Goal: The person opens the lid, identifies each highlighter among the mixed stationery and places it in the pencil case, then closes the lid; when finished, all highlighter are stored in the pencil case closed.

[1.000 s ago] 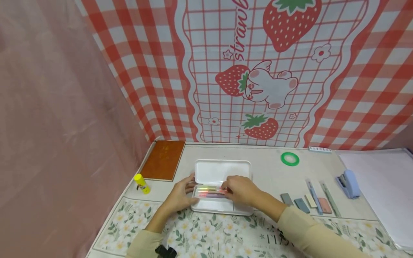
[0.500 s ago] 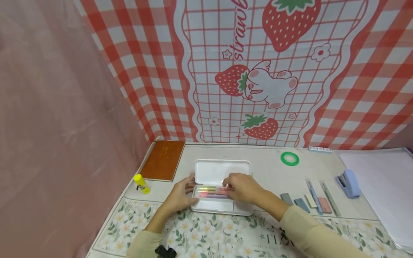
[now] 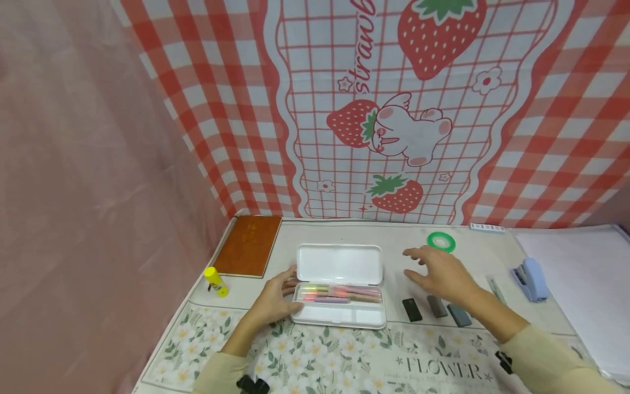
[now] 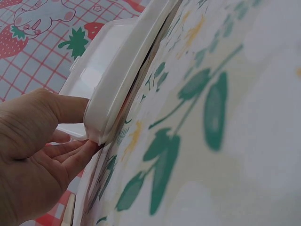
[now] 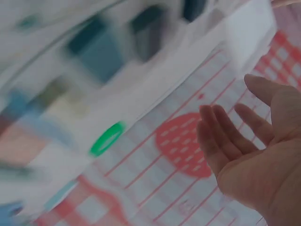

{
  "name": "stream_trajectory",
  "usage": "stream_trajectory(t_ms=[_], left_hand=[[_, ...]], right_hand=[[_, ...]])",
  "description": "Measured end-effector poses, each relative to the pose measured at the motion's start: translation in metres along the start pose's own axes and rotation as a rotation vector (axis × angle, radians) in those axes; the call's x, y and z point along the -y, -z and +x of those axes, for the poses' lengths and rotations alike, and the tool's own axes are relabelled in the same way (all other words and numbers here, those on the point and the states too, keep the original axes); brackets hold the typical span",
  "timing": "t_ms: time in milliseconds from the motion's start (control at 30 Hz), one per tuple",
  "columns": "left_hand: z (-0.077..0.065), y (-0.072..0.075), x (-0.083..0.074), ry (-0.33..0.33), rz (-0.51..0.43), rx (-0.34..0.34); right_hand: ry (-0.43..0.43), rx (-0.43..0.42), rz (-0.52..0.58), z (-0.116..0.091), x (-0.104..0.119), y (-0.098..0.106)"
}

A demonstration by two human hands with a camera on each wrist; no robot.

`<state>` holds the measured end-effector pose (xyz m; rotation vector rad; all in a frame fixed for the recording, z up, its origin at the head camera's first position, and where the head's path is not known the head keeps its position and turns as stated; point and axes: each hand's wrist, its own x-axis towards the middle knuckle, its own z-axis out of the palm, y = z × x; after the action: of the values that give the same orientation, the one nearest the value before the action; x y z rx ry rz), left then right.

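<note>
A white pencil case (image 3: 339, 264) lies with its lid raised, holding several coloured pens (image 3: 322, 295) in its rear compartment; the front compartments show bare. My left hand (image 3: 272, 300) grips the case's left end, thumb on the front corner and fingers behind; in the left wrist view the thumb and fingers pinch the case wall (image 4: 110, 94). My right hand (image 3: 440, 274) is raised to the right of the case, fingers spread and holding nothing. Just below it lie a black block (image 3: 412, 310), a grey block (image 3: 436, 306) and a blue-grey block (image 3: 459, 315), like erasers.
Green tape (image 3: 441, 241) lies behind the right hand. Farther right are a green pen (image 3: 496, 290), a blue stapler (image 3: 532, 280) and a white sheet (image 3: 576, 295). At left stand a brown notebook (image 3: 250, 245) and a yellow glue stick (image 3: 216, 282).
My right hand has left the pens in the case and moved right, over the table. The black block, hidden behind that arm before, now shows. The left hand keeps its hold.
</note>
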<state>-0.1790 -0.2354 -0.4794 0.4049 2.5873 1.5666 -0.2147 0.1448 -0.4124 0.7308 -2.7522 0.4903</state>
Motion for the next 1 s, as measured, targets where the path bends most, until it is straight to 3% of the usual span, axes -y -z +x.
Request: stream_trajectory(t_ms=[233, 400, 533, 800, 1000], left_hand=[[-0.002, -0.002, -0.009, -0.009, -0.016, 0.008], [-0.01, 0.001, -0.032, -0.006, -0.031, 0.017], [-0.013, 0.002, -0.037, -0.001, -0.039, 0.016], [-0.011, 0.001, -0.035, 0.012, -0.03, 0.018], [-0.003, 0.0, -0.01, 0.014, -0.007, -0.008]], right_hand=[[-0.139, -0.026, -0.034, -0.037, -0.053, 0.024], [-0.219, 0.023, -0.051, -0.051, -0.078, 0.029], [-0.292, 0.077, -0.053, -0.057, -0.091, 0.026], [-0.378, 0.192, -0.023, -0.062, -0.101, 0.011], [-0.398, 0.195, -0.021, -0.057, -0.094, 0.006]])
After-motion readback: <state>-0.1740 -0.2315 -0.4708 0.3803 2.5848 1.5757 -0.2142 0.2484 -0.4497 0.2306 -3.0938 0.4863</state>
